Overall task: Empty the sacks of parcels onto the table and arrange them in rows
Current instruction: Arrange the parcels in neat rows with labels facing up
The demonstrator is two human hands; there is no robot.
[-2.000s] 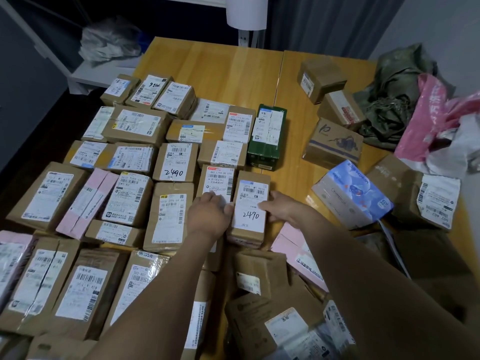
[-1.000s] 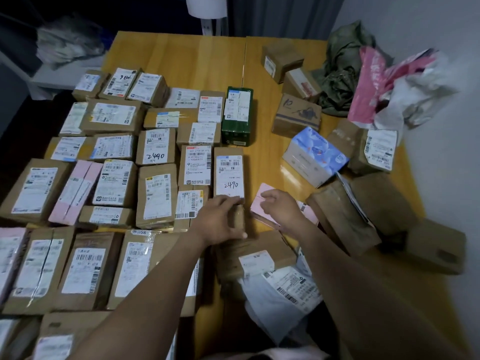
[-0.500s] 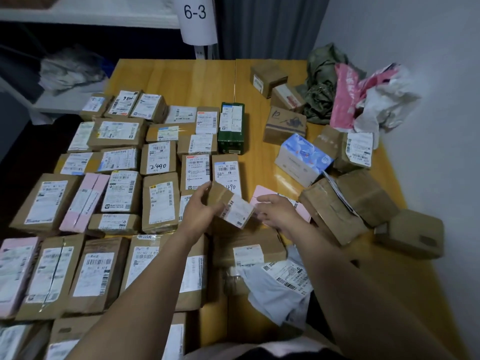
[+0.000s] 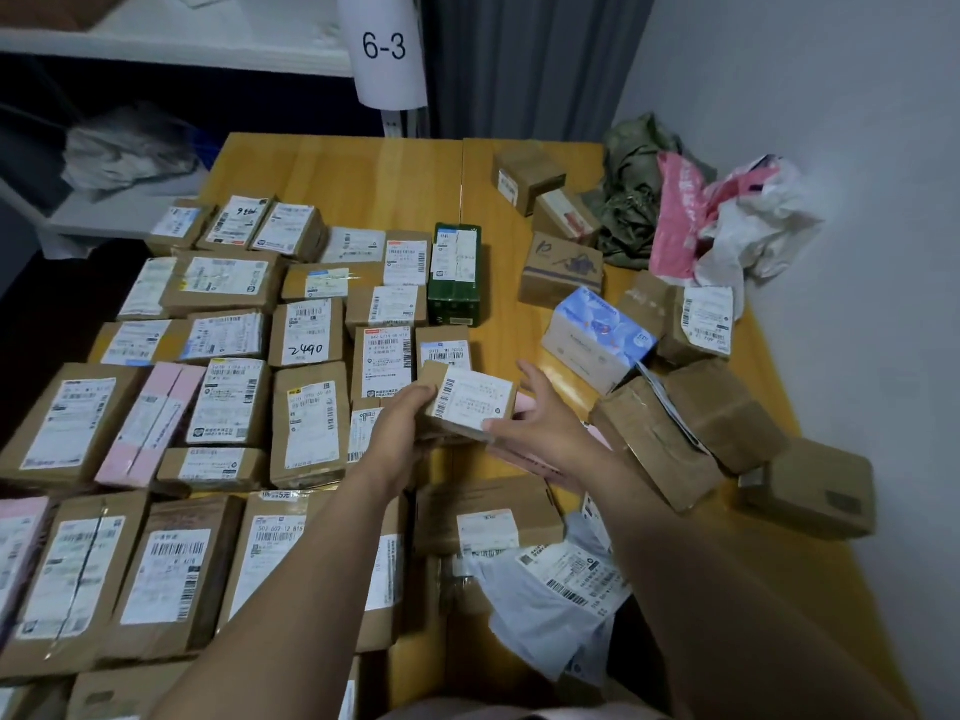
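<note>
Both hands hold one small brown parcel with a white barcode label, lifted a little above the table. My left hand grips its left end. My right hand holds its right side, thumb on the near edge and fingers spread behind it. To the left, many labelled brown parcels lie in rows on the wooden table, one marked "2490". A pink flat parcel lies partly hidden under my right hand.
Unsorted boxes sit at the right, with a blue printed box and a green box. Crumpled green, pink and white sacks lie at the far right corner. A grey mailer bag lies near me. A shelf tag reads "6-3".
My left hand picked a small brown parcel up from the near pile and raised it. My right hand left the pink parcel and came onto the small parcel's right side.
</note>
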